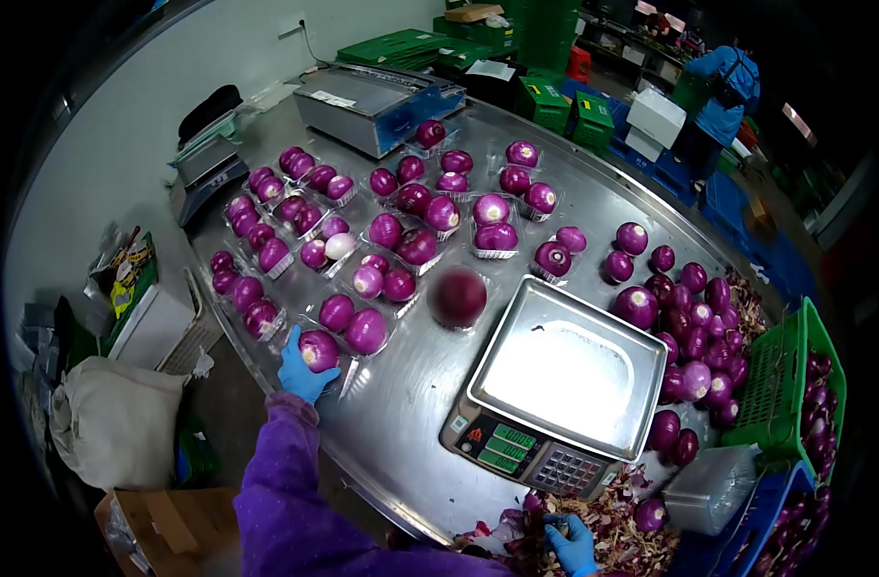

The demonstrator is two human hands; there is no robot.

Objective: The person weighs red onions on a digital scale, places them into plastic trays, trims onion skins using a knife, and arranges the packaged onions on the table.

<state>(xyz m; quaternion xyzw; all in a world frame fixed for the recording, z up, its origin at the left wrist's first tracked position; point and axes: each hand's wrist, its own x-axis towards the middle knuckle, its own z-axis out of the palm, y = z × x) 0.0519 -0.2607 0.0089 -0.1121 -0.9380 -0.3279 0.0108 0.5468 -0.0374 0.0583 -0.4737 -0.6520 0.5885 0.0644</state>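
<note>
My left hand (303,373), in a blue glove, is closed around a red onion (319,351) at the near left edge of the steel table. Beside it, a clear plastic tray holds two red onions (365,331). My right hand (572,546), also gloved in blue, is low in the view over a heap of dry onion skins (617,534). Its fingers are curled, and what they hold, if anything, is too small to make out. A blurred dark red onion (457,297) appears in the middle, left of the digital scale (566,365), whose pan bears no onion.
Clear trays of red onions (415,245) cover the table's left and far side. Loose onions (694,327) are piled right of the scale, by a green crate (771,394) and stacked clear trays (714,489). Another scale (377,106) stands at the back. A person in blue (728,91) is far off.
</note>
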